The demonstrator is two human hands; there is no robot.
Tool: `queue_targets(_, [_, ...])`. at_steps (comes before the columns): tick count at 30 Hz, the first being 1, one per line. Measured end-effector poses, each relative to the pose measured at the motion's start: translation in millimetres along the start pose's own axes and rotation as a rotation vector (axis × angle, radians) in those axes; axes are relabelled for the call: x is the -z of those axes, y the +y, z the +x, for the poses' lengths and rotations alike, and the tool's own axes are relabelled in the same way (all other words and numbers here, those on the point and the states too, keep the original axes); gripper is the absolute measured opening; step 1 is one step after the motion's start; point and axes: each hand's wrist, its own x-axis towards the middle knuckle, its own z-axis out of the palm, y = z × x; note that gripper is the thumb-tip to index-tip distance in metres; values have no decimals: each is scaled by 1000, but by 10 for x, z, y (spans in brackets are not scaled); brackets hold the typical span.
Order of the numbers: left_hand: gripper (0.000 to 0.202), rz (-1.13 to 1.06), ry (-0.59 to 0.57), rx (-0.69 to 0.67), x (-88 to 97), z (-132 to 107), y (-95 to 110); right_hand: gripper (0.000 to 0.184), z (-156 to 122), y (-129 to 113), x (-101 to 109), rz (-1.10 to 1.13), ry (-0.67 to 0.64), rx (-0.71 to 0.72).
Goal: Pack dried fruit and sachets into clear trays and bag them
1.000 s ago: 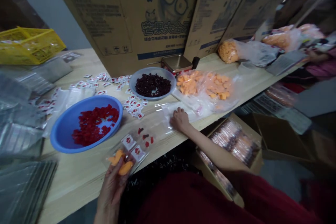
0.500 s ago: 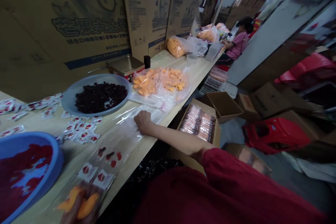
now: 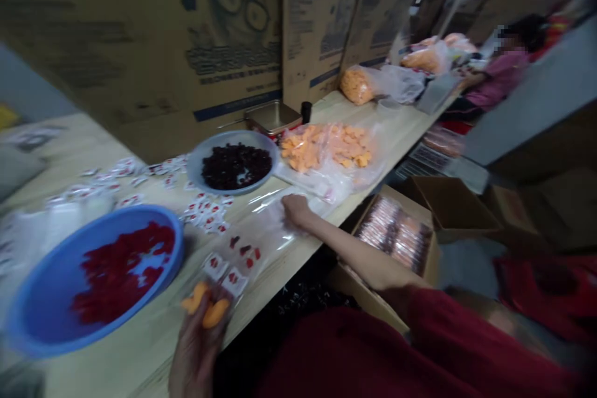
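Two orange pieces (image 3: 216, 313) lie in a clear packet (image 3: 223, 291) at the near edge of the table (image 3: 116, 360), lower centre, where the left hand (image 3: 198, 339) grasps the packet's near end, thumb over the contents. Just beyond the orange pieces, side by side, lie two printed sachets (image 3: 224, 274); past these is a small group of red and dark pieces (image 3: 245, 251); blur obscures whether they lie inside the same packet. The right hand (image 3: 296, 210), clenched into a fist, rests on clear film (image 3: 268, 214); whether it pinches the film cannot be told. To the left stands a blue basin (image 3: 46, 298) containing red pieces (image 3: 121, 273); beyond it are scattered sachets (image 3: 205, 214) and a pale bowl (image 3: 196, 165) of dark pieces (image 3: 237, 166). Right of the bowl, bagged orange pieces (image 3: 329, 146) lie near a metal tin (image 3: 274, 117). Printed cartons (image 3: 237, 78) line the back. Below the table's edge, an open box (image 3: 431, 255) holds wrapped packs (image 3: 394, 230). Far right, a co-worker (image 3: 497, 78) sits.
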Motion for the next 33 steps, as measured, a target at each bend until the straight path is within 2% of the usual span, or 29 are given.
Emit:
queue_targets(2, [28, -32, -23, -24, -32, 1, 7, 6, 69, 149, -28, 110, 35, -36])
queue_targets(6, [26, -69, -104, -59, -168, -18, -25, 22, 144, 388, -133, 382, -15, -1])
queue_targets(9, [25, -88, -158, -62, -350, -17, -78, 25, 122, 491, -194, 559, -57, 37])
queue_targets(15, [21, -105, -231, -100, -843, 151, -209, 8, 119, 555, -281, 768, -99, 87])
queue_targets(19, [24, -73, -240, -117, -1044, 321, -366, 4, 121, 570, -332, 850, -82, 98])
queue_targets(22, [27, -37, -192, -114, -1050, 415, -463, 4, 96, 625, -343, 918, -61, 98])
queue_targets(26, [27, -8, -150, -137, -928, 465, -500, 17, 42, 741, -343, 1005, -8, 59])
queue_targets(30, [24, 19, -169, -177, -830, 440, -489, 28, -17, 792, -349, 1045, 72, 13])
queue_targets(33, [24, 15, -160, -181, -864, 362, -458, 27, -42, 751, -374, 1026, 131, -6])
